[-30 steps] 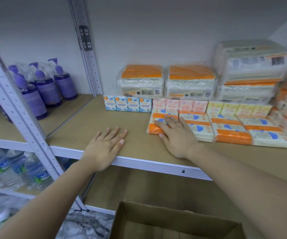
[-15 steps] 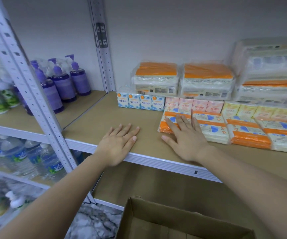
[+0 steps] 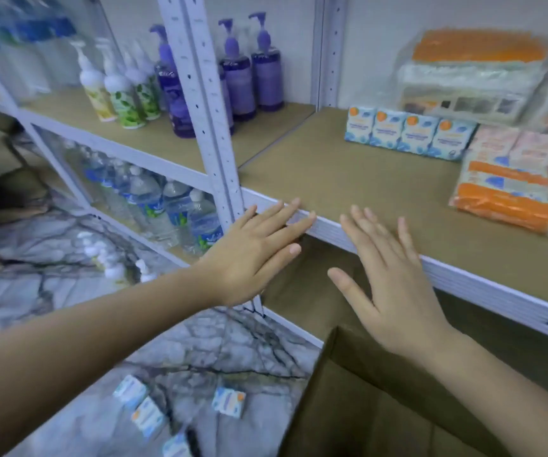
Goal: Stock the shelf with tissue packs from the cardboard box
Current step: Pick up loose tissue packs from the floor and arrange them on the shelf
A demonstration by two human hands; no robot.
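While hands (image 3: 325, 268) hover empty, flat, shelf (image 3: 348, 179) edge beneath, bare board beyond

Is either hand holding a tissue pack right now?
No, the left hand and the right hand are both open and empty by the shelf edge.

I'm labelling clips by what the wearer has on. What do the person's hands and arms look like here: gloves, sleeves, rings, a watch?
The left hand and right hand are both bare, with no gloves. No rings show on the fingers and no watch or band on either wrist. The forearms are uncovered as far as the picture reaches, so no sleeve is in view. The fingernails look short and unpainted.
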